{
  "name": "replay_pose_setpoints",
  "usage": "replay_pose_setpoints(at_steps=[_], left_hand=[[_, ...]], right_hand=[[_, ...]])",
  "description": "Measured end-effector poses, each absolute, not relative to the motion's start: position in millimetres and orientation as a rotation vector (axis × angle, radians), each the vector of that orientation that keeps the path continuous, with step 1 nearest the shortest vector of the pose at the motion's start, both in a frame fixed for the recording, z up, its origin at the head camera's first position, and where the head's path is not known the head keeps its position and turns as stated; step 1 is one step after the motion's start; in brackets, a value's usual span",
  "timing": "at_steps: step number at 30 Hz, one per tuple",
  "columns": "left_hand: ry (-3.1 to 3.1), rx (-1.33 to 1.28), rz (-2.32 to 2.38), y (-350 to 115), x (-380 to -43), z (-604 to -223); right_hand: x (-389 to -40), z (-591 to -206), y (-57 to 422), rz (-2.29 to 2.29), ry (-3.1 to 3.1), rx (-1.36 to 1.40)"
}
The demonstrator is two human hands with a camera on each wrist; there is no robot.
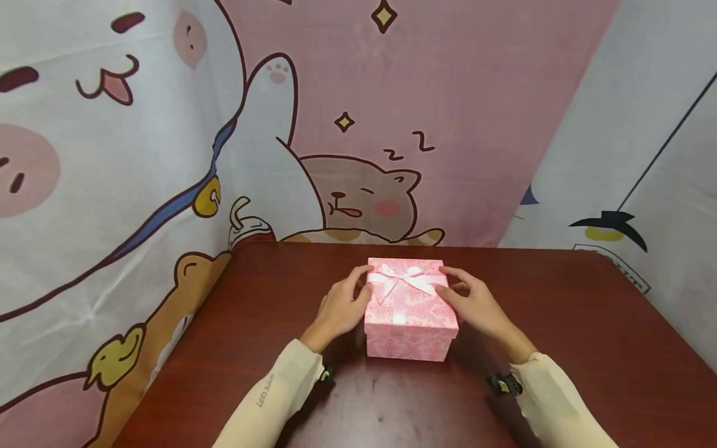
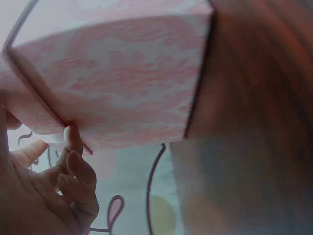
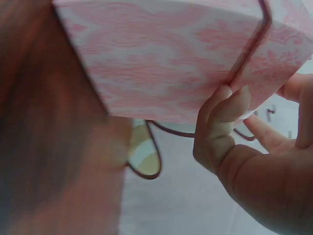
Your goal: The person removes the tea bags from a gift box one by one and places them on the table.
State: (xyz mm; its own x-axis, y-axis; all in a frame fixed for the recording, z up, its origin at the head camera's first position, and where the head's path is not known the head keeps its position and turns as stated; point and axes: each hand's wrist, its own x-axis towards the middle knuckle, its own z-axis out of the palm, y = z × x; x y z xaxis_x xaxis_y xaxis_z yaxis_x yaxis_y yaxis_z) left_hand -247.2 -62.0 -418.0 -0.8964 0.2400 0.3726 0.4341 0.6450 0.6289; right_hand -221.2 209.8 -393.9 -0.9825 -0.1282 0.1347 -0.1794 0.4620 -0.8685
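Observation:
A pink patterned gift box (image 1: 409,347) stands on the table in the head view, its lid (image 1: 426,309) on top with a pale pink ribbon bow (image 1: 401,278). My left hand (image 1: 340,306) grips the lid's left side, thumb and fingers along the edge. On the opposite side my right hand (image 1: 475,305) holds the lid in the same manner. In the left wrist view, curled fingers (image 2: 73,139) sit at the lid's lower edge against the box wall (image 2: 127,83). Bent fingertips (image 3: 222,100) reach that edge in the right wrist view too.
The dark red-brown wooden table (image 1: 560,323) extends around the box on all sides. A cloth backdrop (image 1: 476,124) printed with cartoon animals hangs behind the table and along its left side. Dark straps with small devices (image 1: 504,384) sit at both wrists.

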Motion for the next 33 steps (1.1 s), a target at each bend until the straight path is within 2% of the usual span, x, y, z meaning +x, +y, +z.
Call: replay_pose_setpoints(at_steps=[7, 14, 33], left_hand=[[-2.565, -0.55, -1.109, -76, -246, -388], [-2.585, -0.502, -1.062, -109, -244, -366], [-2.653, -0.452, -1.056, -212, -241, -367]], right_hand=[[-224, -362, 197, 1.424, -2.643, 0.318], [-229, -345, 164, 1.563, -2.622, 0.354], [-247, -359, 52, 1.518, -2.711, 0.376]])
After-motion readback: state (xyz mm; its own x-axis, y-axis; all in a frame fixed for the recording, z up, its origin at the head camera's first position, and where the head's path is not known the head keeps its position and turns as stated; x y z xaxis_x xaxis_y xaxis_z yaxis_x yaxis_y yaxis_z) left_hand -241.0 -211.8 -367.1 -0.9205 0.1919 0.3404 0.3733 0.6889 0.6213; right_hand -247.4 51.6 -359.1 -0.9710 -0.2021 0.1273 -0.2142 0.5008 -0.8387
